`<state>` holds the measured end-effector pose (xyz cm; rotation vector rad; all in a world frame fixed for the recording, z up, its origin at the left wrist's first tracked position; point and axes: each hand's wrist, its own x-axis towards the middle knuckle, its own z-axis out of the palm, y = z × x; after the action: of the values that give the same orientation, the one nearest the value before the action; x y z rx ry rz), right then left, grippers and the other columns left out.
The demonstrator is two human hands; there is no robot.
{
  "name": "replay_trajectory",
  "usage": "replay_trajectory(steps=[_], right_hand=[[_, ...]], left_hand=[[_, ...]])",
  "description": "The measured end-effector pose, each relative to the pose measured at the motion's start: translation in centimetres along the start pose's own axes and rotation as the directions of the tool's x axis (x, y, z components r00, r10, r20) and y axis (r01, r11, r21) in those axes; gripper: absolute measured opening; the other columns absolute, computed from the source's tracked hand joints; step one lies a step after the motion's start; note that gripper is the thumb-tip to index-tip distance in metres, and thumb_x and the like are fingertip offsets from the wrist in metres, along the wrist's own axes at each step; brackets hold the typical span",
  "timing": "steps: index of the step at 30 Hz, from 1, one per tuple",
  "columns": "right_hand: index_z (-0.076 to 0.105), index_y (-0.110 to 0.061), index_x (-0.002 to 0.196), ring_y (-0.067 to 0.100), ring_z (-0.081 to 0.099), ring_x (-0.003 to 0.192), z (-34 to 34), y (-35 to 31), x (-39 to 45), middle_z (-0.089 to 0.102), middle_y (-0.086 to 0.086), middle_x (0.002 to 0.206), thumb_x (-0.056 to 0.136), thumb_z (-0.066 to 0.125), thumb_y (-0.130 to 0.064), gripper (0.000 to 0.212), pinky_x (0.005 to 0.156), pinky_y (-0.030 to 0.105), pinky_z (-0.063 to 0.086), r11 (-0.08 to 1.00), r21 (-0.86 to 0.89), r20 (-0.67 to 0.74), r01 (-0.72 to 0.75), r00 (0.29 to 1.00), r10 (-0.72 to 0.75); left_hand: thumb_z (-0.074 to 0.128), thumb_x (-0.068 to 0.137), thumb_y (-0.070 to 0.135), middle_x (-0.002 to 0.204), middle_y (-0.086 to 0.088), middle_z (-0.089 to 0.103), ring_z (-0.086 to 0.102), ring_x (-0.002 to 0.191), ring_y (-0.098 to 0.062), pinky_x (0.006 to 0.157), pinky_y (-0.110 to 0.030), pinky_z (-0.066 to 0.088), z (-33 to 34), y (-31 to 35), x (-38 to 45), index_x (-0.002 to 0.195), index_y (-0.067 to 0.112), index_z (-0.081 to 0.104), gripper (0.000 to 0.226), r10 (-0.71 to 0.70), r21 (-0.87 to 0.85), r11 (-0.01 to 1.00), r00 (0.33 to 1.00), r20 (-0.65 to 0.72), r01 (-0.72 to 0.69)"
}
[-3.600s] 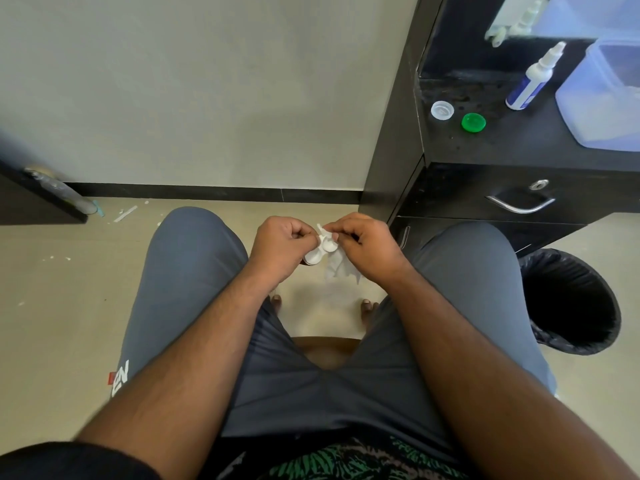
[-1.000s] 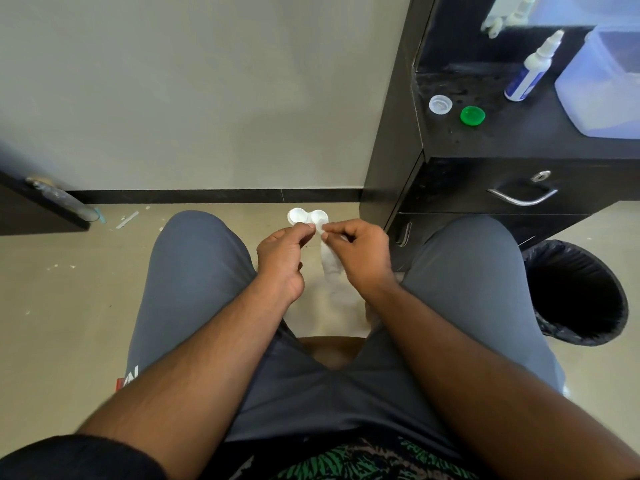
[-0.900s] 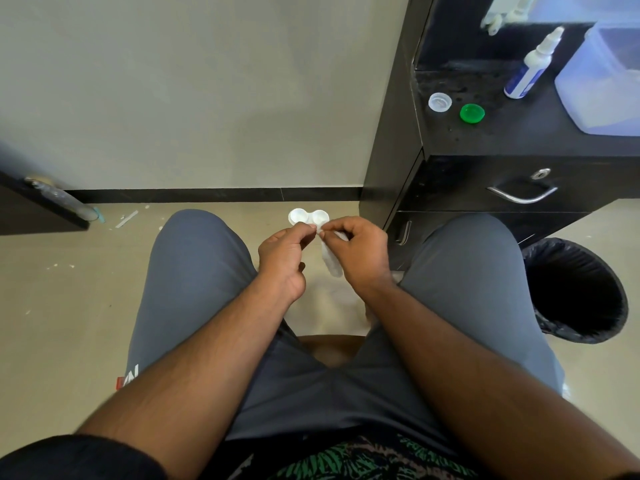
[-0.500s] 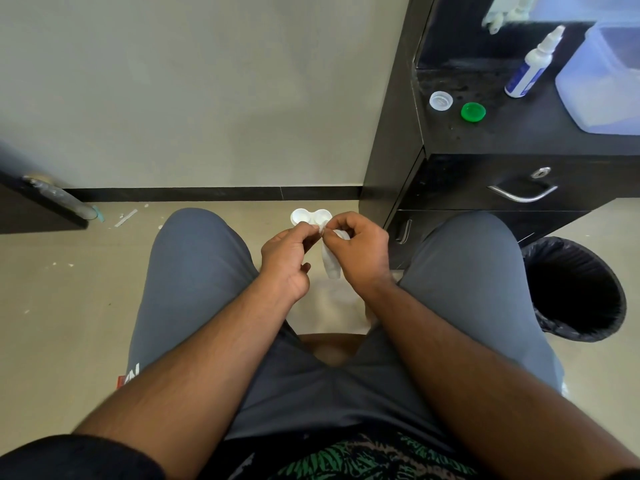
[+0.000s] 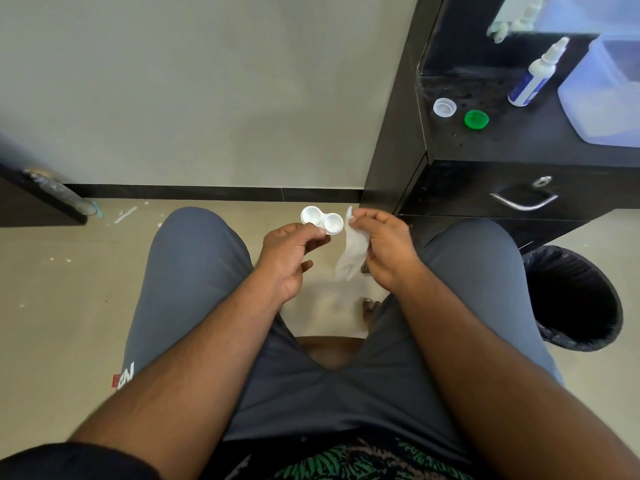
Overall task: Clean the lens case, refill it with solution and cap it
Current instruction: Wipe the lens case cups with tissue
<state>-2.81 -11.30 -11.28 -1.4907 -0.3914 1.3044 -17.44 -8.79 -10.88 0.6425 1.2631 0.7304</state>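
The white lens case [image 5: 322, 221], both wells uncapped and facing up, sits above the person's knees, pinched at its near edge by the left hand [image 5: 289, 258]. Just beside it, apparently not touching, the right hand [image 5: 382, 252] grips a crumpled white tissue [image 5: 353, 252] that hangs down from its fingers. On the black cabinet [image 5: 519, 147] to the right lie a clear cap [image 5: 444, 107] and a green cap [image 5: 476, 119], near a solution bottle [image 5: 535, 77] and a translucent container [image 5: 606, 91]. A black bin [image 5: 575, 299] stands beside the right knee.
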Motion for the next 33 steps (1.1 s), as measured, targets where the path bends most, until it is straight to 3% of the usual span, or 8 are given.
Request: replay_trajectory(steps=[5, 10, 12, 19, 23, 27, 30, 33], right_hand=[[0.07, -0.007, 0.104, 0.028, 0.06, 0.099, 0.4, 0.3, -0.5, 0.065, 0.016, 0.11, 0.089, 0.064, -0.02, 0.021, 0.09, 0.041, 0.05, 1.0, 0.005, 0.151, -0.01, 0.988, 0.009], [0.073, -0.01, 0.1, 0.026, 0.062, 0.101, 0.5, 0.1, -0.9, 0.07, 0.008, 0.103, 0.085, 0.067, -0.018, 0.018, 0.094, 0.045, 0.05, 0.97, -0.177, 0.172, 0.167, 0.976, -0.137], [0.073, -0.012, 0.101, 0.019, 0.065, 0.098, 0.5, -0.1, -1.2, 0.072, 0.003, 0.1, 0.084, 0.069, -0.018, 0.018, 0.09, 0.039, 0.052, 0.945, -0.219, 0.206, 0.243, 0.958, -0.199], [0.069, -0.014, 0.112, 0.006, 0.058, 0.089, 0.3, 0.2, -1.1, 0.065, -0.007, 0.097, 0.085, 0.069, -0.023, 0.029, 0.075, 0.021, 0.049, 0.688, -0.504, 0.309, 0.522, 0.853, -0.421], [0.069, -0.013, 0.114, -0.004, 0.054, 0.082, 0.0, 0.5, -0.7, 0.06, -0.013, 0.09, 0.086, 0.068, -0.024, 0.03, 0.066, 0.0, 0.038, 0.593, -0.578, 0.276, 0.561, 0.818, -0.505], [0.068, -0.011, 0.113, -0.004, 0.054, 0.081, 0.1, 0.8, -0.6, 0.063, -0.008, 0.093, 0.088, 0.066, -0.022, 0.028, 0.066, -0.002, 0.037, 0.545, -0.611, 0.27, 0.574, 0.799, -0.538], [0.068, -0.01, 0.113, -0.005, 0.053, 0.08, 0.1, 0.7, -0.4, 0.064, -0.007, 0.095, 0.088, 0.066, -0.02, 0.028, 0.068, -0.002, 0.037, 0.544, -0.617, 0.235, 0.569, 0.793, -0.563], [0.067, -0.009, 0.114, -0.001, 0.055, 0.081, 0.1, 0.6, -0.3, 0.063, -0.006, 0.095, 0.087, 0.067, -0.018, 0.029, 0.069, 0.002, 0.04, 0.513, -0.62, 0.278, 0.593, 0.778, -0.564]], left_hand=[[0.073, 0.079, 0.014, 0.086, -0.001, 0.075, 0.071, 0.088, -0.013, 0.083, -0.041, 0.038, 0.0, 0.4, -0.2, 0.072, 0.017, 0.065, 0.011, 0.092, 0.121, 0.988, 0.996, 0.013, -0.093], [0.074, 0.082, 0.024, 0.089, 0.002, 0.076, 0.072, 0.083, -0.012, 0.079, -0.037, 0.046, 0.0, 0.4, -0.8, 0.085, 0.019, 0.074, 0.006, 0.159, 0.201, 0.968, 0.987, -0.013, -0.153], [0.073, 0.083, 0.026, 0.088, 0.003, 0.076, 0.072, 0.083, -0.014, 0.078, -0.036, 0.05, -0.1, 0.2, -0.8, 0.089, 0.02, 0.074, 0.008, 0.191, 0.202, 0.963, 0.981, -0.042, -0.179], [0.071, 0.085, 0.021, 0.085, 0.003, 0.076, 0.067, 0.066, -0.008, 0.064, -0.027, 0.052, -0.2, -0.3, -0.6, 0.089, 0.021, 0.075, 0.005, 0.27, 0.253, 0.937, 0.959, -0.089, -0.24], [0.068, 0.086, 0.006, 0.087, -0.008, 0.075, 0.067, 0.067, -0.016, 0.062, -0.027, 0.055, -0.9, 0.3, -0.3, 0.1, 0.009, 0.071, 0.014, 0.069, 0.117, 0.991, 0.997, 0.023, -0.071], [0.056, 0.089, -0.004, 0.086, -0.014, 0.074, 0.073, 0.072, -0.021, 0.071, -0.032, 0.061, -1.9, 1.6, -0.2, 0.106, 0.001, 0.066, 0.02, -0.106, -0.064, 0.991, 0.985, 0.139, 0.115], [0.048, 0.091, 0.008, 0.089, -0.02, 0.074, 0.074, 0.077, -0.027, 0.071, -0.035, 0.061, -2.5, 2.3, -0.2, 0.105, -0.002, 0.066, 0.025, -0.226, -0.058, 0.97, 0.963, 0.146, 0.237], [0.049, 0.094, 0.033, 0.088, -0.022, 0.073, 0.074, 0.073, -0.028, 0.066, -0.036, 0.062, -2.4, 2.3, -0.3, 0.1, -0.007, 0.069, 0.045, -0.365, 0.065, 0.931, 0.915, 0.172, 0.36]])
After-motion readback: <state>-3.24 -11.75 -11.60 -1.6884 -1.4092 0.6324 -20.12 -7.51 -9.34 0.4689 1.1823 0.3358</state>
